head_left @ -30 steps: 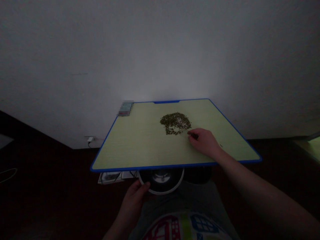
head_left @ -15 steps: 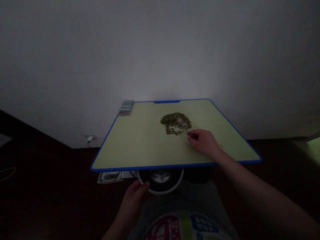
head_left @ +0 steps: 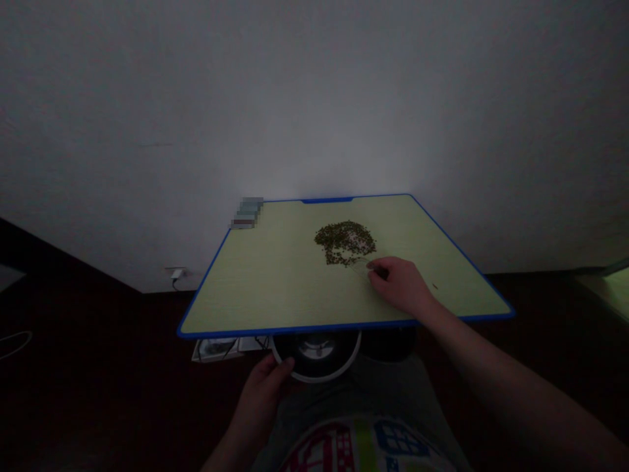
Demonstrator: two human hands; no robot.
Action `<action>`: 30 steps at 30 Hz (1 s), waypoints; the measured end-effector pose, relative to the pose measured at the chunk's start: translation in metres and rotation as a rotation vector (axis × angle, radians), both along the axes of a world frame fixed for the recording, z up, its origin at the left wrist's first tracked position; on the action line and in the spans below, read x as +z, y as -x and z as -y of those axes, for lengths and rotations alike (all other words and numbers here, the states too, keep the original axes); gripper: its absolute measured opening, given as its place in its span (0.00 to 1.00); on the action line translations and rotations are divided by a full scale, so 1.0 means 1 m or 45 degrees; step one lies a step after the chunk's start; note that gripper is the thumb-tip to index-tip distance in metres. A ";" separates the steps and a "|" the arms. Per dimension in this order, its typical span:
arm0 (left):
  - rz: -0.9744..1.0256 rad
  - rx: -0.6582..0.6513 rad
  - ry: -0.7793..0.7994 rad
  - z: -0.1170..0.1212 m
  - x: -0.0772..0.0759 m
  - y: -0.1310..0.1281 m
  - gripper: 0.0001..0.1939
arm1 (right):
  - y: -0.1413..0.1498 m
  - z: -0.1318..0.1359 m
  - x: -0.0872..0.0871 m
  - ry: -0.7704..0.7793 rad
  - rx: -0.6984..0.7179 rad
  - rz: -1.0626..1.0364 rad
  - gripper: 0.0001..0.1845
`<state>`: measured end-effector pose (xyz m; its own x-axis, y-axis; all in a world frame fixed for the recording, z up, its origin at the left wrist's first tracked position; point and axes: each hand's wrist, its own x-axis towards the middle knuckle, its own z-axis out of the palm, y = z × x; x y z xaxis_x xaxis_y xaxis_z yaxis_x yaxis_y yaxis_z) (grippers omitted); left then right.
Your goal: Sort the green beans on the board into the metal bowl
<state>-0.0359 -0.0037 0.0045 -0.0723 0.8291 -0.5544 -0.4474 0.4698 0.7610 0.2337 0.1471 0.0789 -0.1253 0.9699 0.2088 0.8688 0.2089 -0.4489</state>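
Note:
Small dark-brown grains lie in a loose pile [head_left: 344,235] on a pale yellow tabletop [head_left: 275,282] with a blue edge. At the pile's near right side, my right hand [head_left: 397,280] has its fingers closed in a pinch. A thin, pale, see-through piece [head_left: 360,265] sticks out from them toward the grains; its kind is too faint to tell. Below the table's front edge, my left hand [head_left: 268,383] grips the left rim of a round bowl [head_left: 322,378], white-rimmed and dark inside. The tabletop hides the bowl's far part.
A blurred stack [head_left: 247,213] sits at the table's far left corner. One small dark bit [head_left: 435,286] lies right of my right hand. Behind rises a grey wall [head_left: 314,98] with a white plug [head_left: 175,273]. A box with cables [head_left: 216,347] shows under the table.
My right hand has shifted very slightly, and the pale piece in it now lies a little differently beside the grains. My left hand and the bowl have stayed in place.

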 end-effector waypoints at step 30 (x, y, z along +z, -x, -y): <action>0.004 0.017 0.036 0.000 0.003 -0.001 0.18 | -0.005 -0.005 -0.007 -0.004 0.015 -0.005 0.15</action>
